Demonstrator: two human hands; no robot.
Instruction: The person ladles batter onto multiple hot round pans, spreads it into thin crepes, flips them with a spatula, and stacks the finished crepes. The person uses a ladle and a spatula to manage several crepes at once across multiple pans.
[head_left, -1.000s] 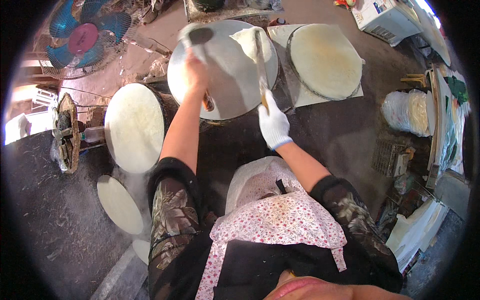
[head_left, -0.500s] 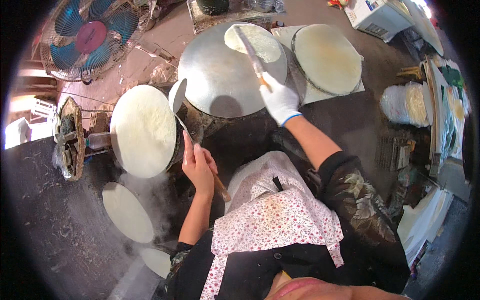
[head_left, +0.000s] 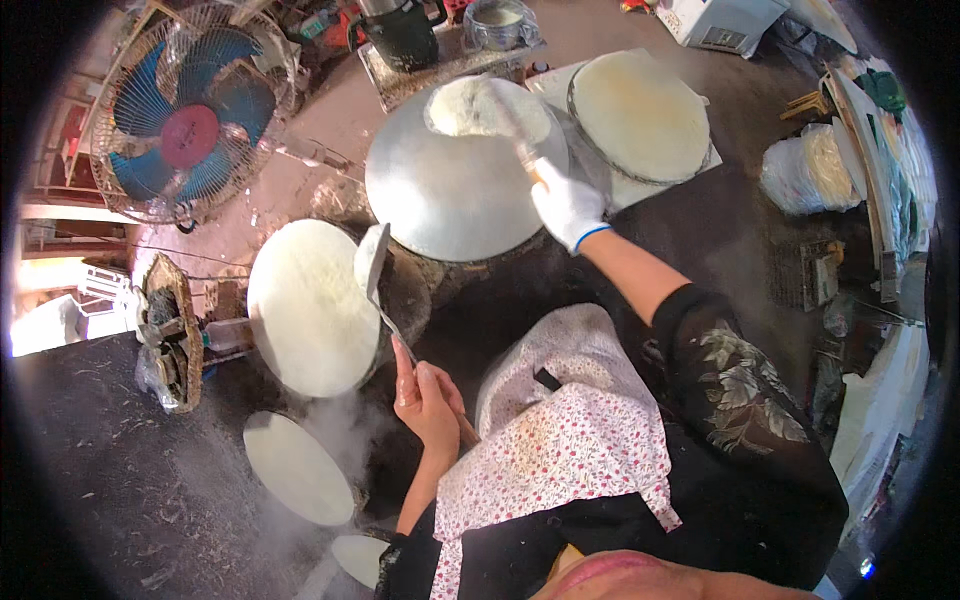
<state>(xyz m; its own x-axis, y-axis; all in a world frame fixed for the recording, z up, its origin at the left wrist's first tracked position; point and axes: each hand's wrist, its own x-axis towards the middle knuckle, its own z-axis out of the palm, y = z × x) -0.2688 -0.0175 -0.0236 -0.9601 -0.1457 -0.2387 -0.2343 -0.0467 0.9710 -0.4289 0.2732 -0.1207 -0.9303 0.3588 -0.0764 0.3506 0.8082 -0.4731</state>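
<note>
My left hand is closed round the handle of a metal ladle, its bowl beside the right rim of a white-topped round surface on the left. My right hand, in a white glove, grips a long flat spatula by its wooden end. The blade, blurred, lies over a patch of pale batter at the far part of a large metal disc. At the back right a pale round sheet sits on a square board.
An electric fan stands at upper left, a dark pot behind the disc, a white box at upper right. Wrapped stacks are at right. Below left, steam rises around another white disc. A cluttered tray is at left.
My left hand has drawn back from the metal disc toward my lap with the ladle. The batter patch has become wider under the spatula, and my right hand has moved up and right.
</note>
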